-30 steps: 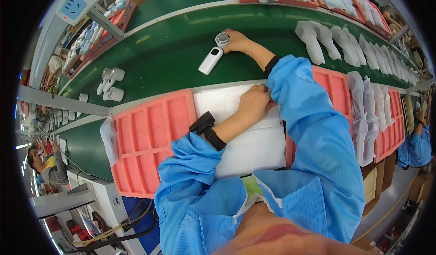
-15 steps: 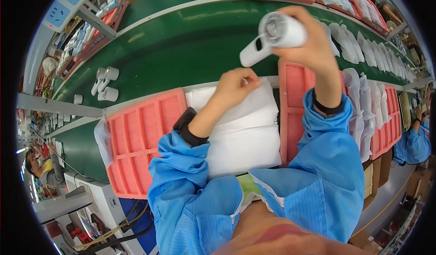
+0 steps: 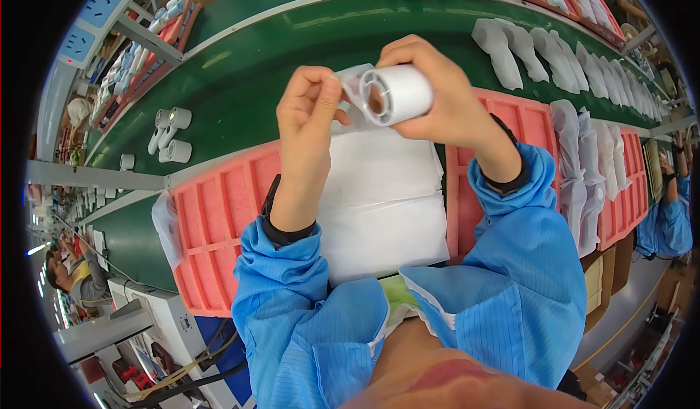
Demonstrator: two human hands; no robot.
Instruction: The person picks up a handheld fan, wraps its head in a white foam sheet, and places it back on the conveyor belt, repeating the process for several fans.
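My right hand (image 3: 448, 95) is wrapped round the barrel of a white plastic hair dryer housing (image 3: 408, 95), its round ringed opening facing left. My left hand (image 3: 310, 106) pinches the edge of a thin white bag (image 3: 353, 75) beside that opening. The bag and the housing's handle overlap between my hands, somewhat blurred, so I cannot tell how far the handle sits inside. Below both hands lies a stack of flat white bags (image 3: 386, 227).
Pink compartment trays (image 3: 208, 227) flank the stack; the right one (image 3: 503, 106) has wrapped pieces beside it. Wrapped housings (image 3: 499, 52) line the green bench (image 3: 248, 95) at far right. Several bare housings (image 3: 175, 150) stand at left. Co-workers (image 3: 663, 219) sit at both sides.
My right hand has brought the housing down and left to my left hand. The left hand has risen from the stack with a bag pinched in it.
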